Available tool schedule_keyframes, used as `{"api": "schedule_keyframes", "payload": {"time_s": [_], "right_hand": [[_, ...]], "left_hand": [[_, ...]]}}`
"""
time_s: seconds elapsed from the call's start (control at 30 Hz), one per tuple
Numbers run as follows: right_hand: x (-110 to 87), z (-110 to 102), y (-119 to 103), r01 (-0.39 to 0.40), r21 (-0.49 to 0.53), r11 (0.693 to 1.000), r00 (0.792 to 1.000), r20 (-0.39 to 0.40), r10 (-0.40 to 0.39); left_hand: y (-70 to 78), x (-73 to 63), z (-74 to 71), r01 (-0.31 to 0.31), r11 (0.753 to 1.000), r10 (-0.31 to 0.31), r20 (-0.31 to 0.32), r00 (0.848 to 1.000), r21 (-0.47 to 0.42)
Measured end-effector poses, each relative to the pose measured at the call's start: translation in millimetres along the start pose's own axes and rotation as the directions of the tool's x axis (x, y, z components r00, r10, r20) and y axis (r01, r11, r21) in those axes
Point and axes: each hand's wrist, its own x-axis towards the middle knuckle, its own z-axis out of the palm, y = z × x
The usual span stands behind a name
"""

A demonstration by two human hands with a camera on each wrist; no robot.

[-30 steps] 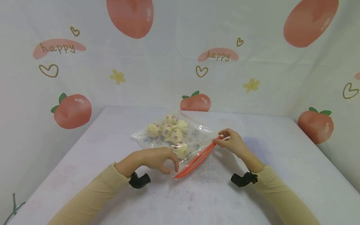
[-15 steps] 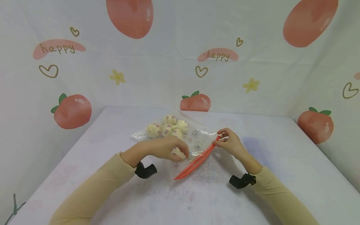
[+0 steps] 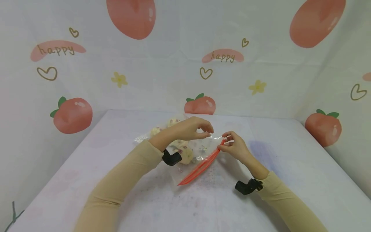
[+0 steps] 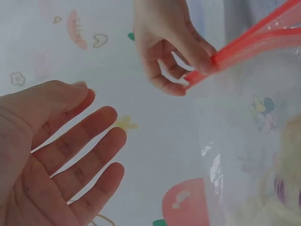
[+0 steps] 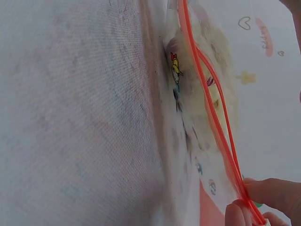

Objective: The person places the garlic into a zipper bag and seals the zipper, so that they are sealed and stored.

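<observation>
A clear plastic zip bag [image 3: 203,149] with a red zip edge [image 3: 200,170] lies on the table, its mouth parted. Inside are several garlic bulbs [image 3: 185,155], pale with purple marks, some covered by the left arm. My right hand [image 3: 236,148] pinches the far end of the red zip between thumb and fingers; the right wrist view shows the zip's two strips apart below that pinch. Over the bag, my left hand [image 3: 192,129] hovers with loosely bent fingers and nothing in them. In the left wrist view its fingers [image 4: 96,157] are spread, away from the zip.
The bag rests on a white table [image 3: 214,206] with faint stains. A white backdrop cloth [image 3: 162,64] printed with fruit and hearts stands behind it. Black wrist cameras [image 3: 171,158] are strapped on both wrists. A dark green cord [image 3: 14,216] shows at the lower left.
My left hand has moved from the bag's near corner up and to the right across the bag, toward the right hand. The right hand keeps its pinch on the zip.
</observation>
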Motion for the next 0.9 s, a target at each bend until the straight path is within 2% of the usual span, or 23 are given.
{"api": "schedule_keyframes", "payload": {"time_s": [0.2, 0.37, 0.6, 0.8, 0.9], "right_hand": [[0.5, 0.6, -1.7, -0.017, 0.064, 0.998, 1.0, -0.009, 0.017], [1.1, 2.1, -3.0, -0.029, 0.121, 0.992, 0.999, -0.022, 0.032], [0.9, 4.3, -3.9, -0.015, 0.091, 0.996, 0.999, -0.034, 0.019], [0.5, 4.9, -3.6, 0.0, 0.076, 0.997, 0.999, -0.038, 0.003], [0.0, 4.4, -3.2, 0.002, 0.085, 0.996, 0.999, -0.036, 0.001]], "left_hand": [[-7.1, 22.5, 9.1, 0.06, 0.998, -0.06, -0.026, 0.998, -0.018], [-11.3, 40.3, 20.7, 0.069, 0.998, -0.069, -0.055, 0.996, -0.005], [-21.1, 60.7, 36.3, 0.135, 0.99, -0.132, -0.078, 0.988, 0.029], [-25.0, 71.2, 42.3, 0.156, 0.987, -0.158, -0.043, 0.986, -0.046], [-24.8, 75.2, 45.0, 0.159, 0.986, -0.16, -0.016, 0.987, -0.048]]}}
